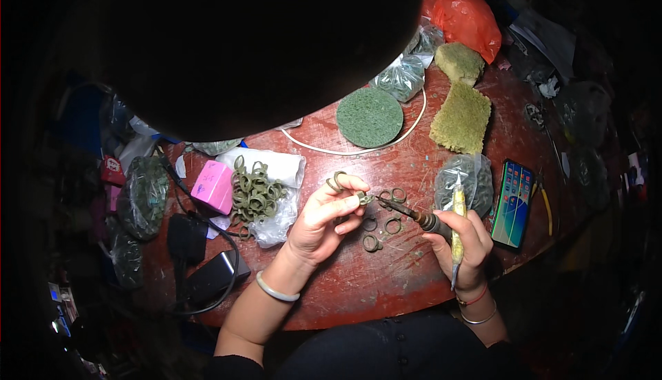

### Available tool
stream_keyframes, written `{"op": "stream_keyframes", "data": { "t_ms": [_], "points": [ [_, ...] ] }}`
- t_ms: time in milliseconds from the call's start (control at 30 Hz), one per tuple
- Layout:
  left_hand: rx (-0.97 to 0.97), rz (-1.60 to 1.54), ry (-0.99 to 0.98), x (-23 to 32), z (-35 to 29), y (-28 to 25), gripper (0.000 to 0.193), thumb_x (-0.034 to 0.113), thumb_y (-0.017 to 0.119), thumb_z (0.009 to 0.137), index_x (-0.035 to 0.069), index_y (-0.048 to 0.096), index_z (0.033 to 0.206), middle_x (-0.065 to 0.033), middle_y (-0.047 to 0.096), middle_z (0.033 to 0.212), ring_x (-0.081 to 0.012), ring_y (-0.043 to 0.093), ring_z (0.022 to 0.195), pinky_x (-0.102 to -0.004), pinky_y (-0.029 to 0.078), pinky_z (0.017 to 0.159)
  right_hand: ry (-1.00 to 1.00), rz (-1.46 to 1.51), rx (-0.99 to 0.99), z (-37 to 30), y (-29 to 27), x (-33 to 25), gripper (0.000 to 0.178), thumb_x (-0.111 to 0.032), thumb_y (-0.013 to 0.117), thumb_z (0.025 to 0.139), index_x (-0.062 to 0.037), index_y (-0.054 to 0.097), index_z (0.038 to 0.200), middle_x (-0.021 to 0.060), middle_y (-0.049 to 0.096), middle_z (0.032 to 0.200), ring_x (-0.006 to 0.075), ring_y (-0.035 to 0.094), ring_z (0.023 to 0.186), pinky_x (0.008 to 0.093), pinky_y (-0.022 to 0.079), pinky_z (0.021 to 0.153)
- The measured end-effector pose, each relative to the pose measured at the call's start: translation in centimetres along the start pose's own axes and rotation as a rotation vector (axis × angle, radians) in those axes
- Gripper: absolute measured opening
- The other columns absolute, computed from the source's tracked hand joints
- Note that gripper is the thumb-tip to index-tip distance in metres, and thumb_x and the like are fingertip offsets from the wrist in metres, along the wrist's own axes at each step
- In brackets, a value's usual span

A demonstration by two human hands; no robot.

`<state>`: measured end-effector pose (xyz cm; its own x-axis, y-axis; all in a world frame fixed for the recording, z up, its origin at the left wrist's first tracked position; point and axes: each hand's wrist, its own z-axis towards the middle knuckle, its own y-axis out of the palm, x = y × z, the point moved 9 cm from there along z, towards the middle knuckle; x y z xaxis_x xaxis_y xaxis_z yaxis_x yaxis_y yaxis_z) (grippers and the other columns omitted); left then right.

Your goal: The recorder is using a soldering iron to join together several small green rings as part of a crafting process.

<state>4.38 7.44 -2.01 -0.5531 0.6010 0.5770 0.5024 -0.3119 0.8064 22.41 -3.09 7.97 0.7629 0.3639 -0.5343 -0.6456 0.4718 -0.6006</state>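
My left hand (pixel 324 216) pinches a small dark-green ring (pixel 365 198) between thumb and fingertips. A second green ring (pixel 336 182) sits around one of its fingers. My right hand (pixel 469 245) grips a soldering-iron-like tool (pixel 429 222) with a dark handle, its thin tip close to the pinched ring; whether they touch I cannot tell. The same hand also holds a slim, pointed tool wrapped in yellow (pixel 458 225), upright between the fingers. Several loose green rings (pixel 392 225) lie on the red table under the tip.
Left of my hands, a heap of green rings (pixel 256 194) lies by a pink block (pixel 212 187) and black cables. Beyond are a round green pad (pixel 369 117) and yellowish sponges (pixel 461 118). A filled clear bag (pixel 464 178) and a phone (pixel 512 204) lie right. A dark shape blocks the top.
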Motion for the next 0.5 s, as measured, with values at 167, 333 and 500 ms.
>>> {"op": "stream_keyframes", "data": {
  "t_ms": [167, 333, 500],
  "points": [
    [-0.041, -0.002, 0.0, -0.01, 0.12, 0.28, 0.023, 0.005, 0.064, 0.096, 0.002, 0.06, 0.118, -0.0085, 0.059, 0.094, -0.0087, 0.051, 0.075, -0.0175, 0.036, 0.053, 0.004, -0.006, -0.018, -0.07, 0.21, 0.06, 0.038, -0.012, 0.088, 0.076, -0.0003, 0.069, 0.107, 0.0114, 0.066, 0.086, 0.0259, 0.065, 0.069, 0.034, 0.054, 0.059],
    [-0.051, 0.009, 0.022, 0.18, 0.16, 0.65, 0.019, 0.004, 0.064, 0.095, 0.003, 0.059, 0.114, -0.008, 0.059, 0.095, -0.0087, 0.05, 0.075, -0.0176, 0.036, 0.052, 0.025, -0.001, -0.037, -0.23, 0.46, 0.4, 0.039, -0.012, 0.088, 0.075, -0.0025, 0.07, 0.107, 0.0108, 0.064, 0.083, 0.0257, 0.065, 0.066, 0.0343, 0.053, 0.058],
    [-0.073, -0.012, 0.009, 0.15, 0.18, 0.88, 0.019, 0.003, 0.064, 0.095, 0.004, 0.059, 0.113, -0.0079, 0.059, 0.097, -0.0088, 0.05, 0.076, -0.0176, 0.036, 0.052, 0.095, 0.026, -0.073, -0.66, 0.76, 0.78, 0.032, -0.012, 0.085, 0.079, 0.0002, 0.068, 0.103, 0.0117, 0.066, 0.086, 0.026, 0.064, 0.071, 0.0331, 0.051, 0.064]
  ]
}}
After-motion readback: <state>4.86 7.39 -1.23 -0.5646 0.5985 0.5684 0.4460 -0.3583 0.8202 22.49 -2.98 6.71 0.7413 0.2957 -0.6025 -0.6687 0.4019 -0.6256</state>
